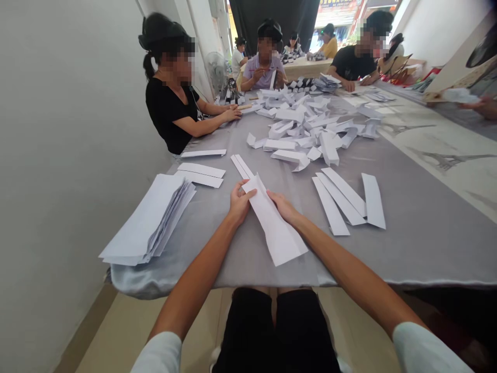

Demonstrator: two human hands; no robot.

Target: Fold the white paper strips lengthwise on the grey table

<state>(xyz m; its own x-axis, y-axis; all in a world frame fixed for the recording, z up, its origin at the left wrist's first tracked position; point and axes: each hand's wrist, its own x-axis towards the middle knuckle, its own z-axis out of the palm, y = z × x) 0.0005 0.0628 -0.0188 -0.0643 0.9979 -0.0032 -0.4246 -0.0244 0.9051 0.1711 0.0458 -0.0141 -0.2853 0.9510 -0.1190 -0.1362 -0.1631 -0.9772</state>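
Note:
A creased white sheet of paper (277, 228) is held between my two hands over the near part of the table, its lower end toward me. My left hand (240, 201) grips the far left edge, thumb on top and fingers beneath. On the right edge, my right hand (282, 207) closes around the paper, its fingers mostly hidden behind it. Just past my left hand lies a narrow folded paper strip (241, 167). To the left sits a thick stack of white sheets (143, 217). Several folded strips (337, 199) lie fanned out to the right.
Beyond my hands, a large heap of folded white papers (306, 124) covers the middle of the grey-clothed table (407, 248). Two folded pieces (202, 173) rest behind the stack. A person in black (171, 109) sits at the left; other people work at the far side.

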